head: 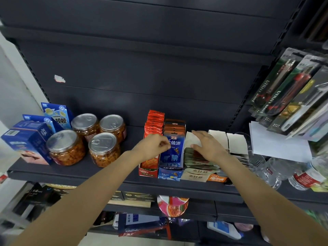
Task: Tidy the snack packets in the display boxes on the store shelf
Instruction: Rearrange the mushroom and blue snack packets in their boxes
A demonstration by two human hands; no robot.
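Foil and thin plastic, the snack packets stand packed upright in a row of cardboard display boxes on the dark shelf (99,173): a red box (148,170), a blue box (170,172) and a beige box (194,175). The left hand (152,145) has its fingers curled, pinching the top edge of a blue packet (173,148). The right hand (206,145) lies flat, fingers straight, pressing on the greenish packets (192,157) in the beige box. These packets look light, floppy and slick, so I would take them by the stiff sealed top edge or square the whole stack with flat palms
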